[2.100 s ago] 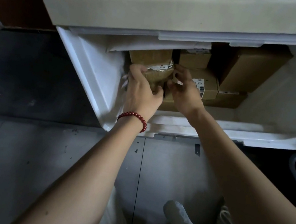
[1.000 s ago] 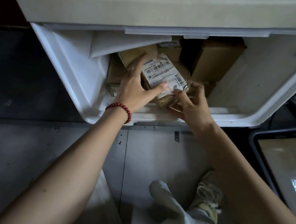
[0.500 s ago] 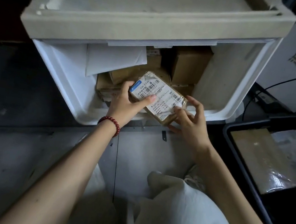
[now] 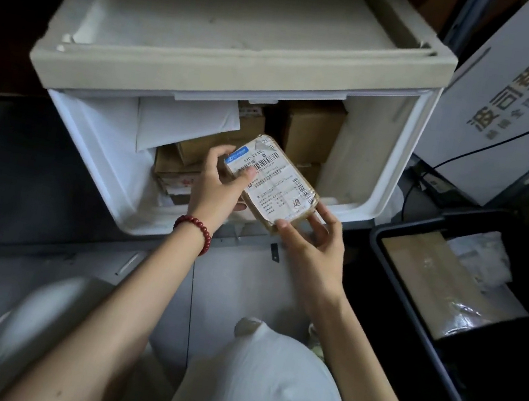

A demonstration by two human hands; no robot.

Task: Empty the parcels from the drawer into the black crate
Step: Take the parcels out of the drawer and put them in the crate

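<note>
Head view: pinches parcel's [image 4: 285,203] lower corner with right hand [image 4: 313,246]; grips upper end with left hand [image 4: 216,189], thumb on label [image 4: 273,177]. Holds it just above drawer [image 4: 97,153] front lip. Behind, boxes [image 4: 312,131] inside drawer. Crate [image 4: 377,234] at right.

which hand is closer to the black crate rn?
Right. The right hand holds the parcel's lower corner, just left of the black crate's rim. The left hand grips the parcel's other end, in front of the drawer, farther away.
</note>
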